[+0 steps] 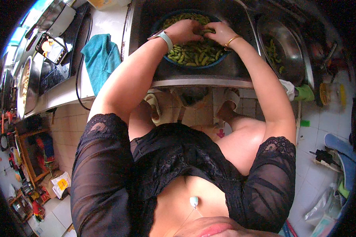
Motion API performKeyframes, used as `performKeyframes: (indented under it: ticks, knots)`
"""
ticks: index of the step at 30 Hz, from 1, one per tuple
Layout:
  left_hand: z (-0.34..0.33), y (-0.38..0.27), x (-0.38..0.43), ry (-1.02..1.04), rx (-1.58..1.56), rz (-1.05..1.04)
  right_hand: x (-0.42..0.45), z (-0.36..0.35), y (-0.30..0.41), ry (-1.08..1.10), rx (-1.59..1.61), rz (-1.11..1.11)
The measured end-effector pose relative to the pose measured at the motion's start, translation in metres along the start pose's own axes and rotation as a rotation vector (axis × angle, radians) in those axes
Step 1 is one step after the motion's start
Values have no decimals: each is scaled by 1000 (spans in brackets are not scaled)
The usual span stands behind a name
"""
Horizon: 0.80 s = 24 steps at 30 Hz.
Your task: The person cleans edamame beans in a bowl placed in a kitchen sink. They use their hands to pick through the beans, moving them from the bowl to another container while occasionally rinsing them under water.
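Note:
A round basin with a blue rim (192, 67) sits in the metal sink (237, 71), filled with green edamame pods (195, 56). My left hand (185, 32), with a pale band on its wrist, is over the pods, its fingers curled towards my right hand (221, 33). The thumb and fingers of my right hand are pinched together, with a green pod (208, 28) partly seen between them. Whether my left fingers also grip something is hidden. A gold bracelet (232, 41) circles my right wrist.
A smaller oval metal basin (290, 32) on the right holds several pods (273, 53). On the left counter lie a teal cloth (102, 59), a lit phone (51, 49), a dark cooktop (56, 75) and a metal pan (34, 86) with food. A black cable (77, 80) hangs over the counter edge.

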<state>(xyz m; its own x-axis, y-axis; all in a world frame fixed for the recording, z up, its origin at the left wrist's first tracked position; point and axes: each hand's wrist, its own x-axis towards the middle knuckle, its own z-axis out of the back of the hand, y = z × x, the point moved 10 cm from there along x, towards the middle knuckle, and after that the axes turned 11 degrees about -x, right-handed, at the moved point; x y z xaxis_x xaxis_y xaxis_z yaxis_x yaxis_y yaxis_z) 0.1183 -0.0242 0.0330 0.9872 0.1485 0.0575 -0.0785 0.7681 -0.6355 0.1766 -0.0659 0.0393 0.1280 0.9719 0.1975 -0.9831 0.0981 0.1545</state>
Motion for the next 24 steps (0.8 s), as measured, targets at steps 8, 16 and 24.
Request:
performKeyframes:
  ticks: [8, 16, 24]
  knots:
    - [8, -10, 3, -77, -83, -79, 1, -31, -31, 195, 326, -164]
    - [21, -4, 3, -175, -189, -135, -3, -13, -13, 130, 687, -209]
    - [19, -3, 4, -168, -319, -90, -6, -6, -25, 152, 633, -332]
